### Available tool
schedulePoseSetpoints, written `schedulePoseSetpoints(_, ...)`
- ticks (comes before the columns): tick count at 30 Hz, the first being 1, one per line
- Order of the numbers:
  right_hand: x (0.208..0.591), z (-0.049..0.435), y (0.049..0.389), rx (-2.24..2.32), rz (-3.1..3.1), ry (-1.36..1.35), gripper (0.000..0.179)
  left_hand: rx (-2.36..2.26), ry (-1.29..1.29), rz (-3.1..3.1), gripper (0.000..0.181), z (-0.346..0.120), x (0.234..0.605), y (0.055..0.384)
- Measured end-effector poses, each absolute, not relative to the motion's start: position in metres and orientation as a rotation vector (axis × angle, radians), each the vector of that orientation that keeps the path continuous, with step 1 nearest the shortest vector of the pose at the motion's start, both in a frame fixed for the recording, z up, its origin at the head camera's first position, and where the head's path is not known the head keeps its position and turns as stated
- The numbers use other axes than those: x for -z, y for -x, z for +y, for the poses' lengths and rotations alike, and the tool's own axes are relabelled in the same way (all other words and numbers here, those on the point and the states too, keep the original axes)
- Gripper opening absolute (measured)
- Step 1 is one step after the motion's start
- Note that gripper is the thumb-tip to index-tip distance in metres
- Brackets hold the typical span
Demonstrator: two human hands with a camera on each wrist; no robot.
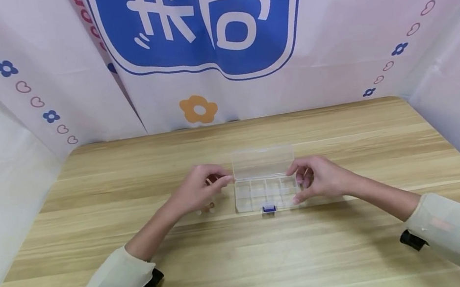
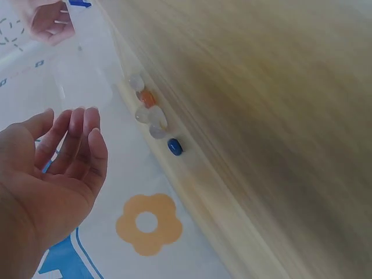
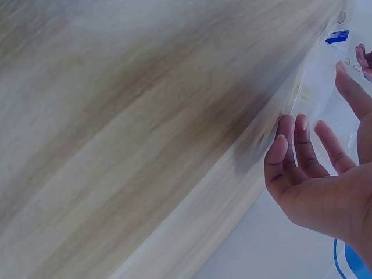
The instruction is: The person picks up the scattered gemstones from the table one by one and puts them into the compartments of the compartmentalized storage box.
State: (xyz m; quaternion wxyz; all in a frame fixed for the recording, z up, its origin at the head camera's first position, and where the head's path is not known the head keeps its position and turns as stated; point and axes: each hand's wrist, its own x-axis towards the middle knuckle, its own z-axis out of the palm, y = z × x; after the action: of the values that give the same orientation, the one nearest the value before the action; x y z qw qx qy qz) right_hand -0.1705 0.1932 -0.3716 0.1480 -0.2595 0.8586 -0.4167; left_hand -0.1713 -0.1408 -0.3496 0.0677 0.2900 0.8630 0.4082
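Note:
A clear plastic compartment box (image 1: 260, 202) lies on the wooden table, its clear lid (image 1: 263, 162) raised at the back and a blue latch (image 1: 268, 208) at its front. My right hand (image 1: 322, 177) spans the box's right end, thumb at the front corner and index finger at the hinge side. At the back left corner is my left hand (image 1: 201, 187), fingertips close to the lid's edge, fingers loosely bent in the left wrist view. Partly hidden below that hand are several small bead-like pieces, among them an orange one (image 2: 147, 99), a blue one (image 2: 175, 146) and clear ones (image 2: 157, 117).
The wooden table (image 1: 249, 269) reaches back to a white printed cloth (image 1: 293, 89) with a blue emblem and an orange flower. White cloth also hangs at both sides. Each sleeve has a black device (image 1: 413, 240) at its underside.

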Motion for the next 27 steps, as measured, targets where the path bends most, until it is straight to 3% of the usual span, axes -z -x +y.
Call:
schedulePoseSetpoints(13,0.371,0.193,0.171,1.181,2.477,0.778,0.057,-1.182,-0.868,2.647,0.003,-0.164,0.358,0.171)
schedulePoseSetpoints(27,0.372,0.194,0.171,1.181,2.48,0.757,0.058,-1.066,-0.805,2.601,0.005,-0.185,0.362,0.173)
